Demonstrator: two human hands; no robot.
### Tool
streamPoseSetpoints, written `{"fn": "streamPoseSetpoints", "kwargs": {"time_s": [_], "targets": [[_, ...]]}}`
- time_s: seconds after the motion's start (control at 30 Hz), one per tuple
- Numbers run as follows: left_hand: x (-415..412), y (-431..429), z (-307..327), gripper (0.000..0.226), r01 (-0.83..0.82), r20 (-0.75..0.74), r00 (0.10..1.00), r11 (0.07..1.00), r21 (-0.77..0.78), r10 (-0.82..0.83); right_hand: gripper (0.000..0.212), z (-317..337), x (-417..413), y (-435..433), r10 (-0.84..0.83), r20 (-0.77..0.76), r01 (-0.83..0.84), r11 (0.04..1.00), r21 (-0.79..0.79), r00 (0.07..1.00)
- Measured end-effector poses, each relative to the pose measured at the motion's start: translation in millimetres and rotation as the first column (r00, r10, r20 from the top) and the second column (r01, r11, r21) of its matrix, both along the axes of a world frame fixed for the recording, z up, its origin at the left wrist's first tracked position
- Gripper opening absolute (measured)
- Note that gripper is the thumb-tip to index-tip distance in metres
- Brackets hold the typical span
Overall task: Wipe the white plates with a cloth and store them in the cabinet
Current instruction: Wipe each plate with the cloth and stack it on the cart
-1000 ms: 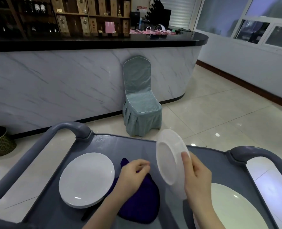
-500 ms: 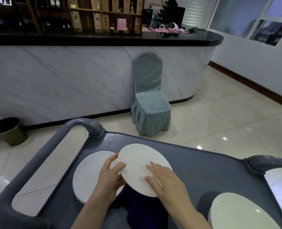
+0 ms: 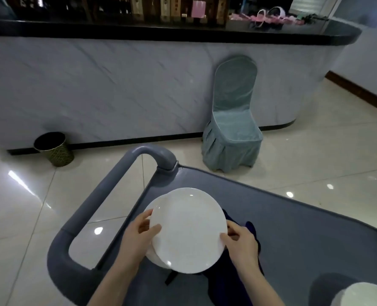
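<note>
My left hand (image 3: pixel 139 237) and right hand (image 3: pixel 242 246) each pinch an opposite rim of the white plate (image 3: pixel 187 230), holding it flat over a second plate (image 3: pixel 156 261) at the left of the grey cart (image 3: pixel 304 239). The dark cloth (image 3: pixel 223 290) lies loose by my right wrist. I judge this one wiped and going onto the stack. Another plate (image 3: pixel 364 294) at the near right looks undone, and with no cabinet in sight, all the storing is left.

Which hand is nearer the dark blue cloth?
Right. The right hand overlaps the cloth, gripping the plate's right rim; the left hand grips the left rim, across the plate.
</note>
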State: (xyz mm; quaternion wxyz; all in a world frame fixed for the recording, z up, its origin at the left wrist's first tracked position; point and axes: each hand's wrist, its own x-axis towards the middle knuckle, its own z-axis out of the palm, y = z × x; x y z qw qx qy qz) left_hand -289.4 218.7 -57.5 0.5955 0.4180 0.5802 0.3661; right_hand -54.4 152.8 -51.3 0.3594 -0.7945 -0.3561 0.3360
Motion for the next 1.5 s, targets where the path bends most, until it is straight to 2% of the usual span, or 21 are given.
{"fn": "streamPoseSetpoints", "kwargs": {"time_s": [0.23,0.6,0.9,1.07,1.2,1.3,1.4,1.5], "targets": [[-25.7,7.8,-22.4,0.053,0.068,-0.352,0.936,0.990,0.126,-0.019,0.041,-23.4,-26.8,25.4,0.047,0.027,-0.046,0.998,-0.030,0.999],[-23.7,12.1,-37.2,0.048,-0.021,-0.400,0.915,0.995,0.102,0.060,0.035,-33.6,-28.5,40.6,0.076,0.082,-0.073,0.997,-0.040,0.994],[-15.2,10.4,-38.4,0.054,0.072,-0.534,0.846,0.990,0.123,0.004,0.034,-34.3,-10.8,41.1,0.134,0.113,-0.130,0.991,-0.041,0.985],[13.4,-7.1,-24.2,0.054,0.109,-0.607,0.791,0.959,0.263,0.077,0.034,-21.1,19.5,13.0,0.130,0.170,-0.130,0.991,-0.009,0.977],[77.3,-32.7,-12.9,0.038,0.339,-0.629,0.774,0.884,0.322,-0.068,0.028,0.3,64.8,-32.3,0.134,0.269,-0.151,0.988,0.042,0.954],[134.2,-60.3,-6.8,0.029,0.564,-0.646,0.721,0.755,0.335,-0.252,0.028,17.7,108.2,-78.5,0.121,0.399,-0.144,0.989,0.029,0.909],[187.5,-88.4,-3.4,0.025,0.700,-0.654,0.660,0.619,0.357,-0.369,0.029,30.2,154.8,-134.2,0.053,0.499,-0.045,0.999,-0.028,0.865],[238.7,-113.8,-0.4,0.026,0.780,-0.658,0.599,0.516,0.354,-0.455,0.034,35.7,197.6,-192.9,-0.011,0.535,0.083,0.990,-0.111,0.845]]}}
